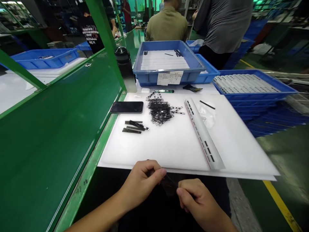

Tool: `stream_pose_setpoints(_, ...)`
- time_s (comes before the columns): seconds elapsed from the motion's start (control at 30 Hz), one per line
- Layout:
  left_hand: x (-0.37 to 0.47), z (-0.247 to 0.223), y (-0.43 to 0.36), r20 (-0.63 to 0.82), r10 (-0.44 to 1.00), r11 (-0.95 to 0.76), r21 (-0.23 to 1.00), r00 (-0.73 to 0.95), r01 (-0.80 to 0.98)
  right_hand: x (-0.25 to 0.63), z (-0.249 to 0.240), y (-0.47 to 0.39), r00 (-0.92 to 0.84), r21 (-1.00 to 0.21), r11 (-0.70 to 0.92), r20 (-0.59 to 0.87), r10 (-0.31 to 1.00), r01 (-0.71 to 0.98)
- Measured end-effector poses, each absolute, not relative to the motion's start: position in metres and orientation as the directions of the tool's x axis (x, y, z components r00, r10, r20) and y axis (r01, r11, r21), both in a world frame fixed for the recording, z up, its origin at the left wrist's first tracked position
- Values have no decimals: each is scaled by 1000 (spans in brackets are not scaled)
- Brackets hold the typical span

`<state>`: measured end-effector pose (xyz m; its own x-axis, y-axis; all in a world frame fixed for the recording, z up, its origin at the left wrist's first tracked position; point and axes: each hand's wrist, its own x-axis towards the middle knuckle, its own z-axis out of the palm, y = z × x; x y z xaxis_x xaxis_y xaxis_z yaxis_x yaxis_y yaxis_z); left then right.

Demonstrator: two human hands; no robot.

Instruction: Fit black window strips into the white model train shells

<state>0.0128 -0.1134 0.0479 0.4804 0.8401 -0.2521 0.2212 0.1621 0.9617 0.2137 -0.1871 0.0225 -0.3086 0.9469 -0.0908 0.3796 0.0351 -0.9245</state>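
Observation:
At the near edge of the white work surface, my left hand (142, 182) is closed, thumb pressed against the forefinger. My right hand (199, 198) pinches too, lower and to the right. Between them stretches a thin dark strip (171, 181), hard to make out against the dark clothing below. Beyond the hands lies a heap of thin black rectangular frames (160, 111). Several dark flat strips (132, 128) lie left of it. To the right, a long whitish strip (199, 132) carries rows of black pieces, with a single black strip (207, 104) past its far end.
A black phone (126, 107) and a dark bottle (124, 69) stand along the green partition (60, 122). Behind the heap are a green pen (165, 91) and a labelled blue bin (149, 77). Stacked blue trays (260, 95) flank the right side. Other people are farther back.

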Motion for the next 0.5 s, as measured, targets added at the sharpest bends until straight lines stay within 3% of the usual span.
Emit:
stream_pose_setpoints(0.23,25,68,-104,-114,731,-101,957,673,272,237,30,-191,-333,-945,29,-87,939,327)
stream_pose_setpoints(0.37,42,73,-103,-5,642,-246,946,767,212,247,26,-199,-397,-980,-190,-151,906,-61)
stream_pose_setpoints(0.5,64,76,-102,3,483,-318,932,876,172,252,6,-209,-438,-902,-335,-193,878,-273)
